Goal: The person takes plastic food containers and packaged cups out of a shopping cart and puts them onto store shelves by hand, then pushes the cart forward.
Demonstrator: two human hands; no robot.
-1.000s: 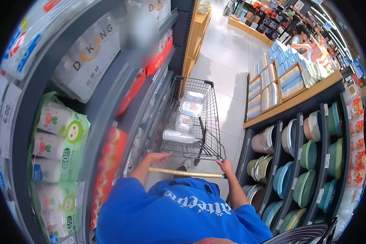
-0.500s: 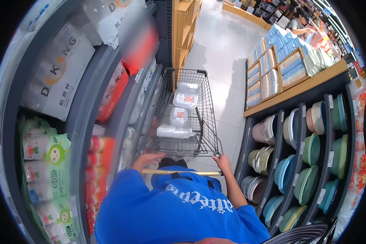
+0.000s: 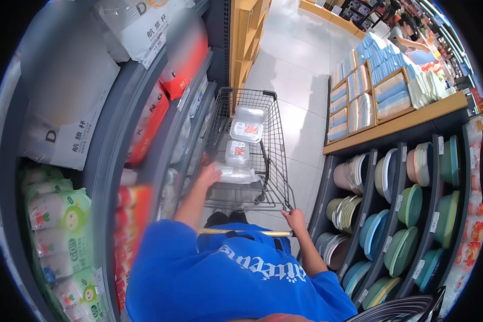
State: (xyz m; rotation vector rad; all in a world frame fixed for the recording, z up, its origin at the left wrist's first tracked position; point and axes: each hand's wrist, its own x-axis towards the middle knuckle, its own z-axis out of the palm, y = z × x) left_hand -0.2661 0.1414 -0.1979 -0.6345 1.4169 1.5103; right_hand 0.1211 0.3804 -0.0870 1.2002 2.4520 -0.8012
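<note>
A black wire shopping cart [image 3: 271,139] stands in front of me, its yellow handle bar [image 3: 247,232] crossing before my blue shirt. My left hand [image 3: 210,175] reaches over the cart's left side with its fingers apart, at the left end of a clear plastic-wrapped pack [image 3: 236,174]. Whether it touches the pack is hard to tell. My right hand [image 3: 293,218] is closed on the near right corner of the cart frame. Farther in the cart lie clear plastic boxes with red labels [image 3: 247,130], [image 3: 237,153], in a row with another clear pack [image 3: 250,114].
Left shelves [image 3: 104,145] hold white, red and green packs close beside the cart. On the right, a rack [image 3: 378,161] of coloured bowls stands below folded cloths [image 3: 392,96]. A person [image 3: 407,37] is at the back right. Tiled floor [image 3: 300,70] runs ahead.
My left hand has moved forward from near the handle bar to the wrapped pack inside the cart's near end. My right hand stays at the cart's corner. The left shelves have shifted in view.
</note>
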